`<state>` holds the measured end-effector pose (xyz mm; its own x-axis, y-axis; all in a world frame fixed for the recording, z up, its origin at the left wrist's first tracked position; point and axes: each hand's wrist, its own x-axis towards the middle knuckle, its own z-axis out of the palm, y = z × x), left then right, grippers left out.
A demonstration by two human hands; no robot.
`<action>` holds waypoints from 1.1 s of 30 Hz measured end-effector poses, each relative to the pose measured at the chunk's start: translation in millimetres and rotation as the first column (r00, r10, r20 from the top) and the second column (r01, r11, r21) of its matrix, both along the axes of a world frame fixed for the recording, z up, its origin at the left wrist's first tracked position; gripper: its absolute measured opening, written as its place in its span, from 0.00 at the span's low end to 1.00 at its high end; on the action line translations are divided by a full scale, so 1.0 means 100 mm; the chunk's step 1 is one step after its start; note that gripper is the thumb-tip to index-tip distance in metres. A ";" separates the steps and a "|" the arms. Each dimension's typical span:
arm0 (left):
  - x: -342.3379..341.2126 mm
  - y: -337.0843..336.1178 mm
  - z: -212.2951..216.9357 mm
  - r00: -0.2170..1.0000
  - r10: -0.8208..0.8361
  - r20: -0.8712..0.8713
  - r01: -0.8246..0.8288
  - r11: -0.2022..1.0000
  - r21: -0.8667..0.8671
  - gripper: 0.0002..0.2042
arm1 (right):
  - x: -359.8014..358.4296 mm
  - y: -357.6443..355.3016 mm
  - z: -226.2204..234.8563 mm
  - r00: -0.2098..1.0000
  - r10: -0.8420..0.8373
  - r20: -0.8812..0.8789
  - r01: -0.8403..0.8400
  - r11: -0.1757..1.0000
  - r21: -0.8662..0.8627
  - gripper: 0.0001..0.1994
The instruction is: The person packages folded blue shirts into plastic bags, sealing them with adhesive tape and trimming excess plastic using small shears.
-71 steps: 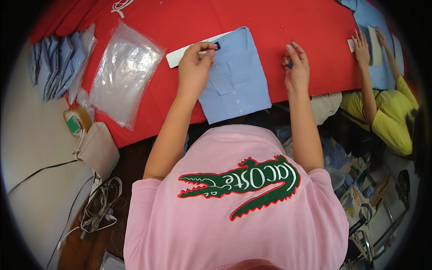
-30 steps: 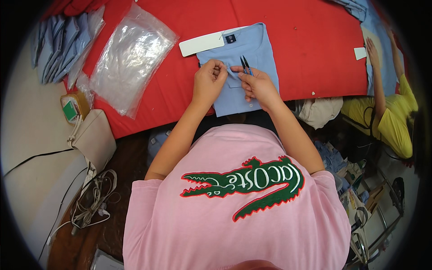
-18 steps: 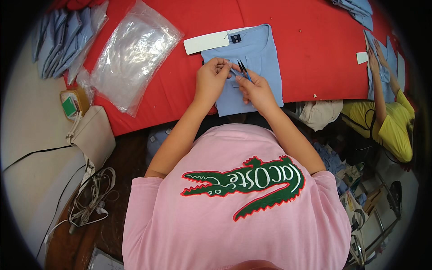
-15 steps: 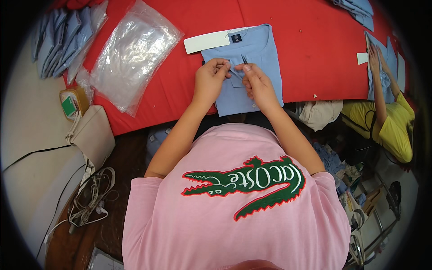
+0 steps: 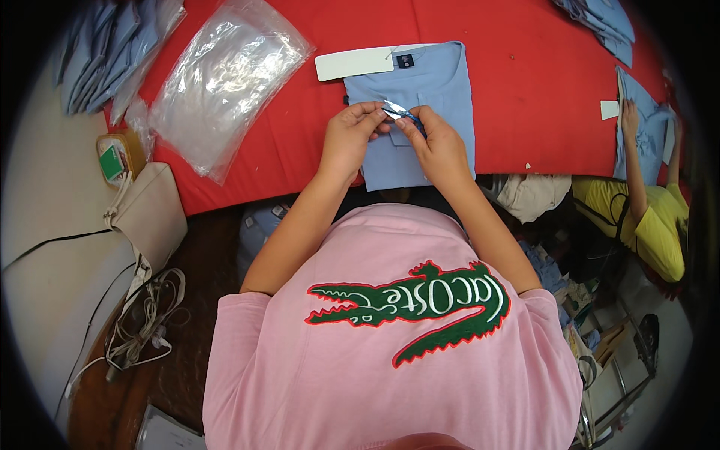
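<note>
A light-blue folded shirt (image 5: 450, 97) lies on the red-covered table in front of me, its neckline on the far side. My right hand (image 5: 436, 146) grips a small pair of thread snips (image 5: 405, 114) with dark-blue handles, their bright blades pointing left. Close to the blade tips, my left hand (image 5: 351, 139) has thumb and forefinger pinched together over the shirt. What they hold is too small to make out. A blank white tag (image 5: 355, 64) sticks out from the shirt's upper left, and a dark label (image 5: 405, 61) shows inside the neck.
Clear plastic bags (image 5: 225, 90) lie to the left, beside a stack of bagged blue shirts (image 5: 105, 60). At the right, a person in yellow (image 5: 652, 225) has hands on another blue shirt (image 5: 637, 97). Cables (image 5: 146, 322) hang off the table's left end.
The snips have swung from pointing away to pointing left, their blades now at my left fingertips. My left hand stays pinched. The other person's hands have moved apart.
</note>
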<state>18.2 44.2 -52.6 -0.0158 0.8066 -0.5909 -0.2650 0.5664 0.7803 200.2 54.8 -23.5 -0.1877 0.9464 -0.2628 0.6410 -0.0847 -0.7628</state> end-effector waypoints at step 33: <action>0.04 0.09 -0.04 0.999 -0.004 -0.037 0.005 1.000 0.021 0.12 | 0.22 0.26 -0.33 0.923 -0.006 -0.384 -0.110 0.954 -0.281 0.16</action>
